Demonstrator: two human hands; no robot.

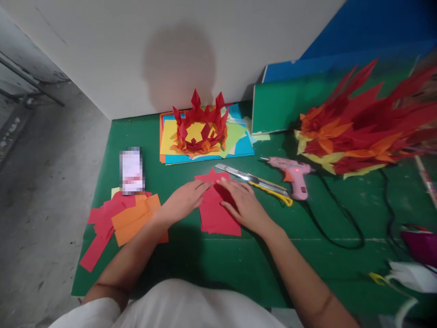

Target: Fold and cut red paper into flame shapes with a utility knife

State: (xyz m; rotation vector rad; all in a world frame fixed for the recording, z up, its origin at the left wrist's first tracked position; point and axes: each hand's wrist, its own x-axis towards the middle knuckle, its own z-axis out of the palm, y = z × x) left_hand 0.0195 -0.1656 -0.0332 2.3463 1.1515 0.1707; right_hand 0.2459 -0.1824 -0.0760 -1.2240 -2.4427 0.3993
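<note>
A stack of red paper sheets point(216, 214) lies on the green mat point(221, 264) in front of me. My left hand point(184, 199) lies flat on the stack's upper left edge, fingers stretched out. My right hand point(241, 202) rests flat on its right side, fingers pointing toward the left hand. The fingertips of both hands nearly meet over a fold at the top of the red paper. Neither hand grips anything.
Loose red and orange paper pieces point(131, 218) and a phone point(131, 171) lie at the left. A red paper crown point(200, 127) sits on coloured sheets behind. A utility knife point(256, 182), a pink glue gun point(293, 175) with its cord, and a large red-orange paper flame piece point(362, 127) lie at the right.
</note>
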